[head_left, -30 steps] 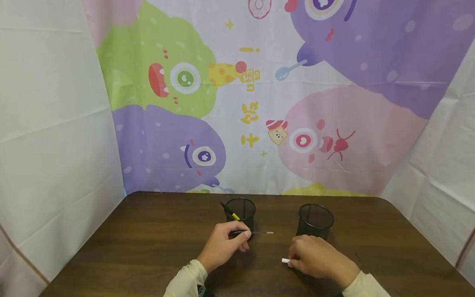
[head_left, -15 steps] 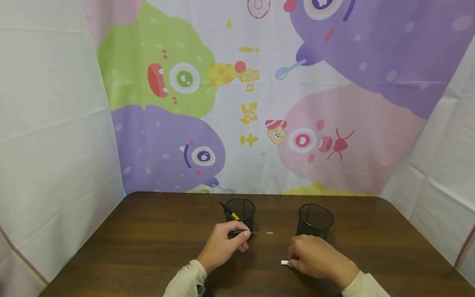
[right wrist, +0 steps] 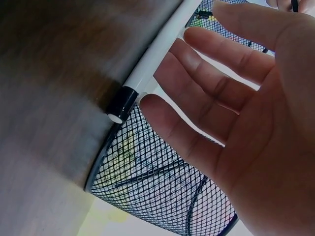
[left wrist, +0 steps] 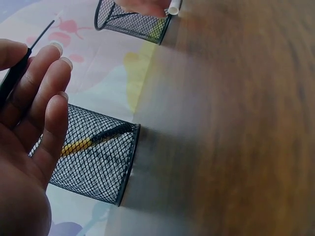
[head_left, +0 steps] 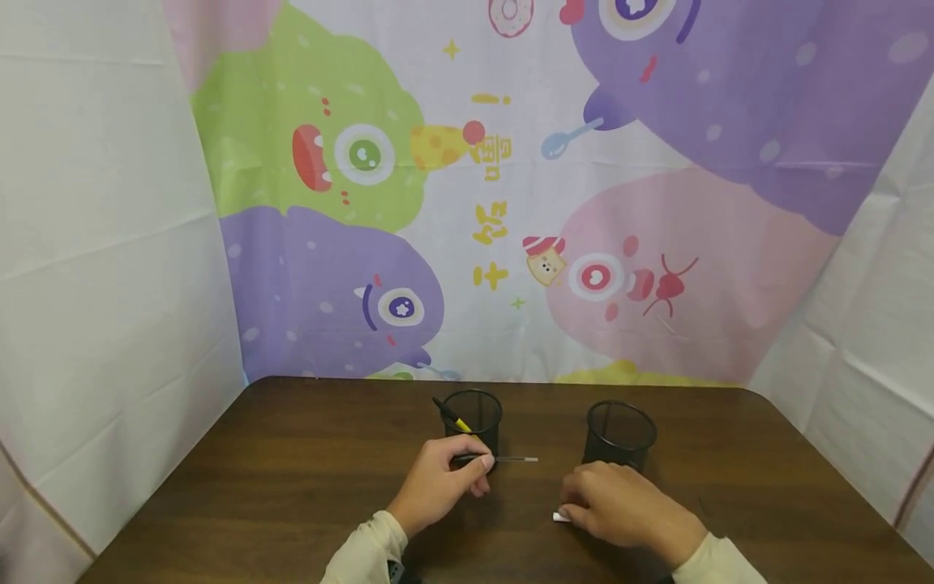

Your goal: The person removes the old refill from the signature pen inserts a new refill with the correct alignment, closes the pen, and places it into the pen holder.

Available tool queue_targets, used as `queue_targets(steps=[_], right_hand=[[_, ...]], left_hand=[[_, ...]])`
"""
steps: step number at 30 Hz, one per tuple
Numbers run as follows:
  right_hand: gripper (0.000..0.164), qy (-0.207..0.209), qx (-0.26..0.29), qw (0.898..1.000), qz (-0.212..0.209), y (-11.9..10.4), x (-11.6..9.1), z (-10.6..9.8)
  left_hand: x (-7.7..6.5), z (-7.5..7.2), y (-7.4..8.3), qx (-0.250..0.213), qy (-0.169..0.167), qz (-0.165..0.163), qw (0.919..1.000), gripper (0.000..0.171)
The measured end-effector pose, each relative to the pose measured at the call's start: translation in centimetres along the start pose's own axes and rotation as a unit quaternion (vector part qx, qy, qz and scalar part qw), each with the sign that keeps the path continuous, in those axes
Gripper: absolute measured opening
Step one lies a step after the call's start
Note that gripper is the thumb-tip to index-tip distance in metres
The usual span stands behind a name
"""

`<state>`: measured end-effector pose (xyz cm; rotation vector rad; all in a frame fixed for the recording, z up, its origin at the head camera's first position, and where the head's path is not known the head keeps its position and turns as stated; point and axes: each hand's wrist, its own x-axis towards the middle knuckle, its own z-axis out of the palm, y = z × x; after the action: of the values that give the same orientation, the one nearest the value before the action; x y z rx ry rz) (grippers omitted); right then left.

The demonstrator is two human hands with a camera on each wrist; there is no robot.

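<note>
Table (head_left: 292, 487): dark wood-grain top, rounded far corners, seen from my head camera. Room: white side cloths (head_left: 109, 243); printed back cloth (head_left: 477, 341) with green, purple and pink monsters. Mesh cups, black, two: left cup (head_left: 488, 431), a black-and-yellow pen (head_left: 463, 425) leaning inside; right cup (head_left: 611, 448), just beyond the right hand (head_left: 631, 507). Left hand (head_left: 441, 483): a thin black tool (left wrist: 18, 71) pinched at the thumb, other fingers relaxed, narrow shaft pointing right. Right hand: fingers loosely extended, tips along a white marker (right wrist: 150, 59), black-ended, low at the table in front of the right cup; actual contact I cannot quite make out.
</note>
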<state>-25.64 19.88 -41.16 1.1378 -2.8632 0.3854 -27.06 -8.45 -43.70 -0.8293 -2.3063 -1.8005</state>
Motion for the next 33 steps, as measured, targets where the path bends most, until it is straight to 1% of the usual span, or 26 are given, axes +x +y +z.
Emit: queue_targets(steps=[5, 11, 15, 19, 22, 24, 31, 33], right_hand=[[0.006, 0.01, -0.003, 1.0, -0.003, 0.0, 0.1, -0.1], [0.005, 0.039, -0.012, 0.999, -0.011, 0.0, 0.1, -0.1], [0.005, 0.067, -0.015, 0.997, -0.02, -0.2, 0.2, 0.0], [0.005, 0.088, -0.01, 0.996, -0.026, -0.4, 0.3, 0.0], [0.006, 0.098, -0.006, 0.995, -0.027, -0.5, 0.4, 0.1], [0.006, 0.106, -0.005, 0.994, -0.027, -0.6, 0.4, 0.0], [0.005, 0.117, 0.013, 0.993, -0.033, -0.8, 0.6, -0.1], [0.005, 0.122, 0.015, 0.992, -0.034, -0.8, 0.5, -0.1]], left_hand=[[0.1, 0.0, -0.4, -0.005, -0.004, 0.012, 0.9999, 0.011], [0.1, 0.2, -0.1, 0.005, -0.002, 0.008, 1.0, 0.005], [-0.2, 0.2, 1.5, 0.015, 0.0, 0.009, 0.9998, 0.005], [-0.4, 0.3, 3.2, 0.014, -0.003, 0.027, 0.9995, 0.006], [-0.4, 0.5, 3.6, 0.012, -0.007, 0.036, 0.9992, 0.006], [-0.4, 0.5, 3.6, 0.012, -0.008, 0.04, 0.9991, 0.007], [-0.5, 0.6, 3.8, 0.02, -0.016, 0.037, 0.999, 0.007], [-0.5, 0.7, 3.5, 0.023, -0.02, 0.034, 0.999, 0.006]])
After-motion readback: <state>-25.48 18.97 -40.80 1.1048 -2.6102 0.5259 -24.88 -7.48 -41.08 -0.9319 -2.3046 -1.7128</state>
